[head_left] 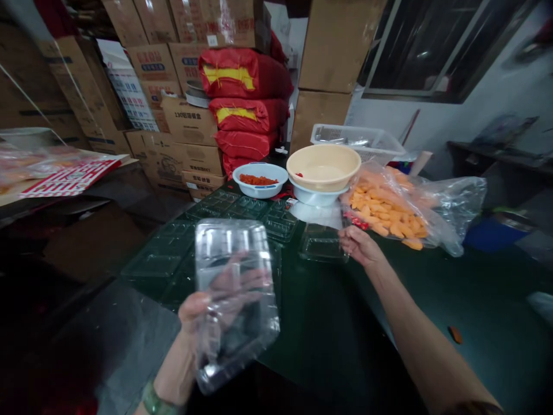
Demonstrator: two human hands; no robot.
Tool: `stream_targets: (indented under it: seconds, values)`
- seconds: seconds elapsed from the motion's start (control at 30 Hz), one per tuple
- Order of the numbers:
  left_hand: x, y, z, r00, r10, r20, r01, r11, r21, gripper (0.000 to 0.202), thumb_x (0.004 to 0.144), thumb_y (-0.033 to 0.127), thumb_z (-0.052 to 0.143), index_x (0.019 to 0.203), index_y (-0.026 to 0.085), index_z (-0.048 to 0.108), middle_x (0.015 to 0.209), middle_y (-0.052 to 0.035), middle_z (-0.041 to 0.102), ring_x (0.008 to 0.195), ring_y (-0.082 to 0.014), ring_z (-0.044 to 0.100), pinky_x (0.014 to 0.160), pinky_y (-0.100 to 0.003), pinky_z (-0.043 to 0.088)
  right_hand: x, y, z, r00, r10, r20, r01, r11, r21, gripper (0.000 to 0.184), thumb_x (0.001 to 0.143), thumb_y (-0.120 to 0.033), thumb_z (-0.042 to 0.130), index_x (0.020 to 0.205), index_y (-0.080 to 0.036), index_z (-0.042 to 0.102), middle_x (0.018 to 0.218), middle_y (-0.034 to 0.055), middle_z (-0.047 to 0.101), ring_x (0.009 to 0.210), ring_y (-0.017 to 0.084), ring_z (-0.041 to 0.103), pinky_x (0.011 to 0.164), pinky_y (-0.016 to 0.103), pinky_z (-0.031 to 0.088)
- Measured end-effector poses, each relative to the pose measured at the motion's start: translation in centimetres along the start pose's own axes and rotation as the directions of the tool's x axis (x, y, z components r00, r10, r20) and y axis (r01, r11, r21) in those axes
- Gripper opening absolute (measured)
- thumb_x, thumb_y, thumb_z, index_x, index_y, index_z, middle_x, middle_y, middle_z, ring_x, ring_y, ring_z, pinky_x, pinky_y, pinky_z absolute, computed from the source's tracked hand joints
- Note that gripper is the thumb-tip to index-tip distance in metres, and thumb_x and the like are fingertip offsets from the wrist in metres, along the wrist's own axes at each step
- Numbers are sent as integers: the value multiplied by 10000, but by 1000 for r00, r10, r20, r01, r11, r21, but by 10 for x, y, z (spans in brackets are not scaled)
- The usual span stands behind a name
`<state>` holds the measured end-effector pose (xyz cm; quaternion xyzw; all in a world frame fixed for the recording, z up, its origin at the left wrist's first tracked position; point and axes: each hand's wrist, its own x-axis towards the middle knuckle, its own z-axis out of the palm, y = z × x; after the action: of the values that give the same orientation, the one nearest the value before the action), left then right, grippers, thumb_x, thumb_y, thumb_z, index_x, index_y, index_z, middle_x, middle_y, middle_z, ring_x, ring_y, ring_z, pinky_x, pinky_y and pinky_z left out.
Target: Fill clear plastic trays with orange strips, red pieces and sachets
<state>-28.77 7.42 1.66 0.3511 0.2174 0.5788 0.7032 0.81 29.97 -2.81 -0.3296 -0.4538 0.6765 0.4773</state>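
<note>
My left hand (190, 325) grips a clear plastic compartment tray (233, 239), tilted up above the table. Its thumb lies on the near side, and the fingers show through the plastic; I cannot tell whether several trays are nested there. Farther off, my right hand (362, 245) pinches the right edge of another clear tray (322, 245), low over the dark green table (319, 305). More clear compartment trays (153, 262) lie side by side at the left and back of the table.
Behind the trays stand a pale blue basin (259, 189) of orange-red food and a cream basin (326, 167) on another blue one. An open plastic bag of orange slices (384, 207) lies at right. Red sacks (248, 72) and cardboard boxes (190, 121) are stacked behind.
</note>
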Motion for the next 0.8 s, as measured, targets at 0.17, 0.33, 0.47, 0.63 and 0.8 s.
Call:
stream_targets:
  seconds: [0.17,0.33,0.47,0.63,0.8]
  values:
    - [19,-44,70,961,-265,79,103,608,787,1032,465,370,757,1384,315,291,1377,-93,384,1257,-414,292,1036,-576,157,-42,-61,-7,966,-253,-55,211,891,-401,232,684,-376,648,641,-174,542,628,-8,551,457,65,410,404,200,287]
    - [61,-121,126,916,-397,54,-48,27,998,1267,281,366,791,1411,201,242,1465,-230,124,1284,-533,47,974,-673,-46,-98,-126,-28,832,-532,-156,188,536,-823,191,715,-322,591,608,-175,533,523,-7,505,463,97,416,447,239,297]
    - [83,-139,130,956,-276,99,-37,222,974,1171,404,523,764,1406,224,238,1477,-204,119,1317,-474,45,984,-668,11,-138,-138,-10,903,-427,48,205,330,-921,240,753,-352,539,590,-180,499,556,-2,506,514,110,430,502,251,332]
    - [97,-115,130,992,80,-101,-33,914,405,1005,602,571,676,1416,263,174,1283,-129,456,1105,-290,497,878,-404,411,-167,-103,55,951,-120,285,300,577,-760,257,820,-334,500,617,-177,484,556,-24,459,501,80,388,469,210,309]
    - [94,-116,124,979,-199,43,203,957,-208,971,578,753,536,1334,168,367,765,-65,635,651,-218,615,567,-303,456,-161,-65,89,954,-14,299,162,864,-477,275,798,-372,557,637,-172,459,485,-62,434,406,43,347,401,186,264]
